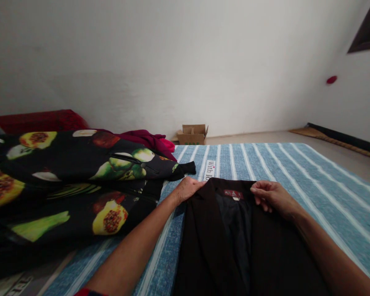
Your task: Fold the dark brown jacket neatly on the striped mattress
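Note:
A dark brown suit jacket point(200, 246) lies front up on the striped bed sheet, its collar end away from me. Inside the neck opening a red label point(233, 194) and dark lining show. My left hand point(188, 188) grips the jacket at its left shoulder, with the fingertips partly hidden by the cloth. At the right side of the collar, my right hand point(271, 197) pinches the fabric between thumb and forefinger, its other fingers curled. Close to my left forearm lies a black jacket with fruit prints point(80, 160).
Blue and white striped sheet point(283, 164) covers the bed. Magenta cloth point(148, 139) and a red item point(40, 121) lie behind the printed jacket. An open cardboard box point(191, 135) stands beyond the bed by the wall. A rolled mat point(333, 139) lies on the floor at right.

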Action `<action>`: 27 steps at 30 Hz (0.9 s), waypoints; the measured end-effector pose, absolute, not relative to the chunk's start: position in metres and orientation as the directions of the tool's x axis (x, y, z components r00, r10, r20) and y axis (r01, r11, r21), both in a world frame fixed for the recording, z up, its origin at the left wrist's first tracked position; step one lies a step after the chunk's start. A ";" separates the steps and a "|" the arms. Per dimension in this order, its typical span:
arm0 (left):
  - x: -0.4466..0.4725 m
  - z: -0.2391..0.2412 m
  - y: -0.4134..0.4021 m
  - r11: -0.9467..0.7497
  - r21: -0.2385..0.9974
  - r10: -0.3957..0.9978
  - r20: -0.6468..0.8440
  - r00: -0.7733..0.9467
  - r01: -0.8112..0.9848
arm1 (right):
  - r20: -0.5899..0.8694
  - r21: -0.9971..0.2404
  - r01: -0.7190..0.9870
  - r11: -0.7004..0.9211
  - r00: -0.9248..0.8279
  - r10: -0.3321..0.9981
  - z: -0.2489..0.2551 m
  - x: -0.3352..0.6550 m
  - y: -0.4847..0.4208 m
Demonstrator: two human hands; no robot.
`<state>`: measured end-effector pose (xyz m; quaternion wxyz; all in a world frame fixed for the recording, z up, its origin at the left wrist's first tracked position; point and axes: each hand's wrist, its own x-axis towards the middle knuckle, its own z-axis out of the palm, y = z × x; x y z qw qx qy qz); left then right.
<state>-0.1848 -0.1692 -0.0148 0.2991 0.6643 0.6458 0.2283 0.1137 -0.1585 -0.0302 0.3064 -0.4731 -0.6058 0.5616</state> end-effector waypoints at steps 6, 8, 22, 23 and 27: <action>-0.182 -0.021 -0.168 -0.003 0.518 1.000 0.022 -0.010 0.855 | -0.162 -0.975 0.204 -0.090 -0.367 0.916 -0.031 0.115 -0.157; -0.180 -0.023 -0.168 0.027 0.447 0.998 0.037 -0.048 0.894 | -0.159 -0.975 0.202 -0.088 -0.373 0.914 -0.031 0.115 -0.157; -0.167 -0.022 -0.174 0.256 0.282 0.965 -0.025 -0.260 0.925 | -0.163 -0.970 0.227 -0.082 -0.367 0.916 -0.029 0.114 -0.159; -0.170 -0.022 -0.173 0.235 0.333 0.971 -0.039 -0.235 0.913 | -0.161 -0.970 0.228 -0.079 -0.370 0.915 -0.030 0.114 -0.158; -0.186 -0.017 -0.175 0.192 0.639 0.979 -0.177 -0.101 0.745 | -0.154 -0.972 0.224 -0.071 -0.376 0.914 -0.031 0.115 -0.158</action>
